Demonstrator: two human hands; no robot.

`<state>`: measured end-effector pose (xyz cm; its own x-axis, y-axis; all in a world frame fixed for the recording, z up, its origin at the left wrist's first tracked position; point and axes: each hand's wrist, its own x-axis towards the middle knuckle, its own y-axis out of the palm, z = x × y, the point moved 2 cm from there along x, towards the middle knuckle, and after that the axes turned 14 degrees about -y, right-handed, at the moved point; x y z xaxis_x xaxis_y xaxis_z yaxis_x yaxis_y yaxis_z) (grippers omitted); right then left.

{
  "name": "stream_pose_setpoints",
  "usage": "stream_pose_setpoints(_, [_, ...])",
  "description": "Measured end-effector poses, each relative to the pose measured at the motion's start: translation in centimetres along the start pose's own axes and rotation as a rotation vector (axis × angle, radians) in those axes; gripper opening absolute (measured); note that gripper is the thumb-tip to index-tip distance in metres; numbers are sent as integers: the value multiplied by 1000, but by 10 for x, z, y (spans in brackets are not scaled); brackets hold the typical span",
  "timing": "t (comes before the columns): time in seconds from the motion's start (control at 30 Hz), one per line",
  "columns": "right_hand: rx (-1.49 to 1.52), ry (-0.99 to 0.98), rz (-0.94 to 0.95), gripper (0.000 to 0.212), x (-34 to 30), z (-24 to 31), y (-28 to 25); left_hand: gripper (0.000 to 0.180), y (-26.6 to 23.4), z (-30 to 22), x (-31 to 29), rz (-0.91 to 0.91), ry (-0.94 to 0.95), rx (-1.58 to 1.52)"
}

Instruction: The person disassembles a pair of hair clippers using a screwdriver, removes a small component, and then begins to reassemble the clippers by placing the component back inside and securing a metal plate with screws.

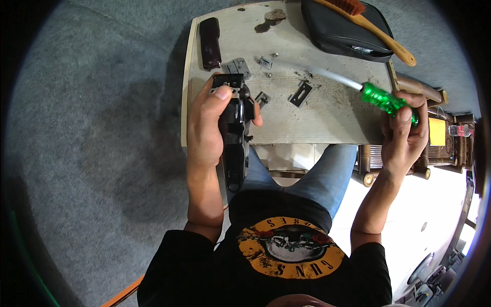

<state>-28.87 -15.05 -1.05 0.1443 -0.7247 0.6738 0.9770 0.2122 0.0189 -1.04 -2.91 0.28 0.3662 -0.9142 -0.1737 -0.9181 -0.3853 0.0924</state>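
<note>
My left hand (205, 120) is closed round a black hair clipper (235, 133), its body partly opened, with the thumb pressed near the head end. My right hand (406, 128) grips the green handle of a screwdriver (378, 97). Its shank points left over the table, smeared by motion and apart from the clipper. Just beyond the clipper lies a metal blade plate (238, 66). A dark clipper cover (209, 43) rests at the far left of the table. A slotted dark metal plate (300, 94) lies on the table between my hands.
Several small loose metal parts (265, 62) are scattered on the worn pale table (327, 128). At the back right, a wooden-handled brush (378, 33) lies across a black zip case (332, 36). A bamboo rack (445, 138) stands beyond the table's right side.
</note>
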Motion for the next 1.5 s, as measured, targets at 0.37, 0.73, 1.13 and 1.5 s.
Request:
stream_pose_setpoints(0.37, [-510, -78, 124, 33, 7, -2, 27, 34, -4, 2, -1, 69, 97, -59])
stream_pose_setpoints(0.73, [-796, -66, 218, 29, 9, -1, 44, 42, -6, 3, 2, 154, 98, 33])
stream_pose_setpoints(1.13, [-854, -132, 328, 25, 13, 2, 50, 40, -5, 7, 1, 87, 154, 65])
stream_pose_setpoints(1.5, [-905, -231, 358, 28, 15, -1, 45, 28, -4, 0, 0, 29, 145, 2])
